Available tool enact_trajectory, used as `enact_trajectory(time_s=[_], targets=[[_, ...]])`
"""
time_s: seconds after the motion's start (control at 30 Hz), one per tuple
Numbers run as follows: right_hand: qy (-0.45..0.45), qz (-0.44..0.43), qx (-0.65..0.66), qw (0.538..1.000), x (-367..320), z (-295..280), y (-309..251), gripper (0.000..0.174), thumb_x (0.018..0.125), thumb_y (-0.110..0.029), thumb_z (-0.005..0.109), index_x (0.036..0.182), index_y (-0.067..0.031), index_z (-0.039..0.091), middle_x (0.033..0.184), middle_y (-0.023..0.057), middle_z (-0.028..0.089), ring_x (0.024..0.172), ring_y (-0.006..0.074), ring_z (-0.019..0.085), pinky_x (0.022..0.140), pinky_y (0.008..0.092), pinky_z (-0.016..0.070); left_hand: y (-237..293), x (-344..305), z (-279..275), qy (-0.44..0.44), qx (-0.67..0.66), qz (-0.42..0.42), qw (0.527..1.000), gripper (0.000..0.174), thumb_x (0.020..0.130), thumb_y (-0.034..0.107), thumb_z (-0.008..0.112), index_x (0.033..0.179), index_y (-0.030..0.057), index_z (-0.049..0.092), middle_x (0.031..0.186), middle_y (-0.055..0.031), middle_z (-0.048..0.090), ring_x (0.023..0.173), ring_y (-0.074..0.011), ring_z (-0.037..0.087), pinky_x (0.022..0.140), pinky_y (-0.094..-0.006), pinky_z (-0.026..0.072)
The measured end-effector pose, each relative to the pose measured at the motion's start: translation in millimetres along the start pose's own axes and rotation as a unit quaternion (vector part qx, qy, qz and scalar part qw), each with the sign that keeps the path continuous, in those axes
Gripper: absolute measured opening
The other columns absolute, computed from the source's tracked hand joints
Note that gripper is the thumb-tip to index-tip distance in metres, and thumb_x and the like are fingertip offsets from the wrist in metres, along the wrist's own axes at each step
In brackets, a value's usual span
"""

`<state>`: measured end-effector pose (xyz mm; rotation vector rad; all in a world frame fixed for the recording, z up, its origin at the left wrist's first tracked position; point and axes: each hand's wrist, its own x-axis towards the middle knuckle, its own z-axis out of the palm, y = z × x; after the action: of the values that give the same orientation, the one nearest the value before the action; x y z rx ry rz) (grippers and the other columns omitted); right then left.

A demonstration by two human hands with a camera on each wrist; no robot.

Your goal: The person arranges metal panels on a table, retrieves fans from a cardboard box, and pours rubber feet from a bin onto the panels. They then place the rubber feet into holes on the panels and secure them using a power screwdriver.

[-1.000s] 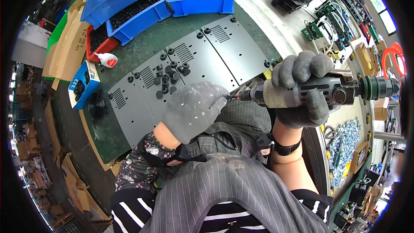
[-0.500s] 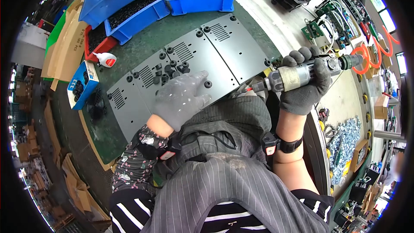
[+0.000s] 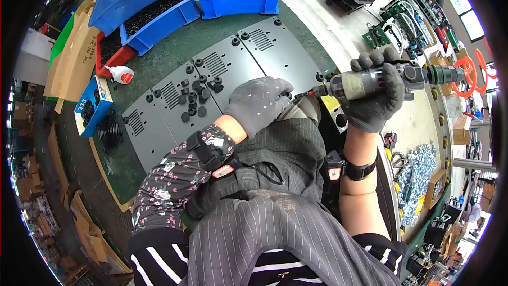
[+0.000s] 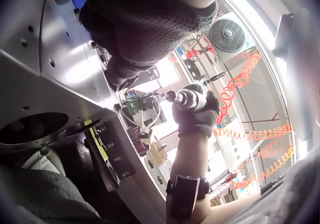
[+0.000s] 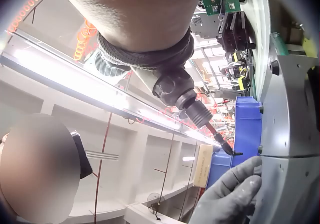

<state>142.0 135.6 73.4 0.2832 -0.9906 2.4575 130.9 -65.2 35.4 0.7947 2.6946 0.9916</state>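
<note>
In a grey glove, my left hand [image 3: 259, 103] is at the near edge of the grey metal panels [image 3: 254, 63], its fingertips pinching a black rubber foot [image 3: 286, 95]. The right wrist view shows its thumb and fingers close together beside the panel edge. My right hand [image 3: 377, 92], gloved too, grips a power screwdriver [image 3: 354, 85] held level, its fingers wrapped round the body. The driver's bit [image 5: 227, 148] points at the left fingertips, with a small dark piece on its tip. Several loose black rubber feet [image 3: 198, 92] lie in a heap on the panels.
Blue bins [image 3: 241, 2] stand at the back, one holding small black parts. A red bin [image 3: 114, 55], a white bottle [image 3: 121, 74] and a blue box [image 3: 94, 106] are at left. Circuit boards [image 3: 391, 26] sit at the right. Red coiled hoses [image 4: 232, 93] hang beyond the driver.
My left hand left the bit tip, moved over the panels, then came right to the near edge with a rubber foot. The screwdriver drew back right, then returned up and left toward it.
</note>
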Motion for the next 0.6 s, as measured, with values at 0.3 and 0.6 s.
enact_trajectory(time_s=[0.3,0.6], targets=[[-0.035,0.041,-0.074,0.996,-3,14,22,0.032,0.076,-0.012,0.057,0.106,-0.0060,0.048,0.088,0.0066,0.049,0.079,0.0186,0.051,0.074,0.0344,0.0434,1,3,4,-0.007,0.017,-0.022,1.000,0.026,0.077,0.023,0.057,0.099,0.0096,0.063,0.095,-0.0121,0.063,0.088,-0.0284,0.060,0.078,-0.0381,0.0469],[-0.115,0.032,-0.202,0.972,-10,27,19,0.030,0.077,-0.014,0.059,0.103,-0.0040,0.047,0.085,0.0101,0.050,0.076,0.0179,0.052,0.070,0.0336,0.0466,-3,4,8,0.002,-0.014,-0.024,1.000,0.024,0.077,0.024,0.057,0.096,0.0105,0.064,0.091,-0.0123,0.063,0.085,-0.0294,0.060,0.074,-0.0394,0.0475]])
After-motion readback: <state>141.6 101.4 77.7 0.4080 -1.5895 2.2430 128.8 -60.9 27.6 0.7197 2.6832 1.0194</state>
